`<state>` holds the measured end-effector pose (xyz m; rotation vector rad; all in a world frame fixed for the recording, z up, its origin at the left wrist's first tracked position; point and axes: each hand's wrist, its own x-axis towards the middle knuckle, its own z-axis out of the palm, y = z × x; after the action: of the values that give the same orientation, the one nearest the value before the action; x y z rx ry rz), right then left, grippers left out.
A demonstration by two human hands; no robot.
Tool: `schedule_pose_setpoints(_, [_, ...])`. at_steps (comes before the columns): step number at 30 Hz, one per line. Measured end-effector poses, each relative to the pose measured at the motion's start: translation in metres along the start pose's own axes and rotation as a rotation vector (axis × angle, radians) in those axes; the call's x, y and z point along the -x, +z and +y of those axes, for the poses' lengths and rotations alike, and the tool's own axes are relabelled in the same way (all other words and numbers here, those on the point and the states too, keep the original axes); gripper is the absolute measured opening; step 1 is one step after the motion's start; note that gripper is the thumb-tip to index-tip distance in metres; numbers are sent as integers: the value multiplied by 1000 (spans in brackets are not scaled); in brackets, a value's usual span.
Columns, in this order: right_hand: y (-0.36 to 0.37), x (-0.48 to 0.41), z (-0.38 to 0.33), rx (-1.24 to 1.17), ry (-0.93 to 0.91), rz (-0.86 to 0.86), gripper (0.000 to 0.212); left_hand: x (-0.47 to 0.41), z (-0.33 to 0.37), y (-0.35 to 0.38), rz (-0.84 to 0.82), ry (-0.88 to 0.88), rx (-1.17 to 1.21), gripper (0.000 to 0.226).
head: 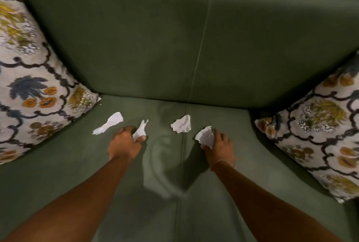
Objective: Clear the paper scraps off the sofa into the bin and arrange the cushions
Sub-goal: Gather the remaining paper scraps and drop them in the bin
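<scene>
On the green sofa seat [77, 168] lie white paper scraps. My left hand [124, 144] pinches a thin twisted paper scrap [141, 129] between thumb and fingers. My right hand [221, 148] grips a crumpled paper scrap [206, 137] at the seat's middle right. Between the hands a loose crumpled scrap [181, 124] rests by the seat seam. A long flat scrap [108, 123] lies to the left of my left hand. A floral cushion [33, 86] leans in the left corner and another floral cushion [318, 127] in the right corner.
The sofa backrest [174, 37] rises behind the scraps, with a seam running down its middle. No bin is in view.
</scene>
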<state>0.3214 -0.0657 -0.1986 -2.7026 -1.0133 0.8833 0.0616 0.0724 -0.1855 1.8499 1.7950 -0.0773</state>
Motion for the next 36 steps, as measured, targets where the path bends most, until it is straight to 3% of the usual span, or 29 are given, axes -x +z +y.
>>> schedule_pose_setpoints(5, [16, -8, 7, 107, -107, 134, 35, -4, -4, 22, 74, 62, -18, 20])
schedule_pose_setpoints(8, [22, 1, 13, 85, -187, 133, 26, 9, -14, 17, 53, 146, -67, 12])
schedule_pose_setpoints(12, [24, 14, 0, 135, -476, 211, 17, 1, -38, -13, 151, 301, -207, 24])
schedule_pose_setpoints(17, [14, -6, -62, 198, -602, 233, 13, -42, -53, -51, 176, 207, -330, 25])
schedule_pose_setpoints(22, [26, -32, -93, 217, -449, 2, 25, -70, -57, -46, 93, 66, -253, 28])
schedule_pose_setpoints(28, [55, -14, -87, 120, -354, 67, 24, -60, -63, -27, 168, -19, -109, 20])
schedule_pose_setpoints(32, [59, 10, -94, -401, 71, -17, 19, -33, -75, -22, 108, -28, -16, 22])
schedule_pose_setpoints(36, [78, 44, -96, -673, 222, -120, 26, 4, -95, -19, 120, -80, 154, 21])
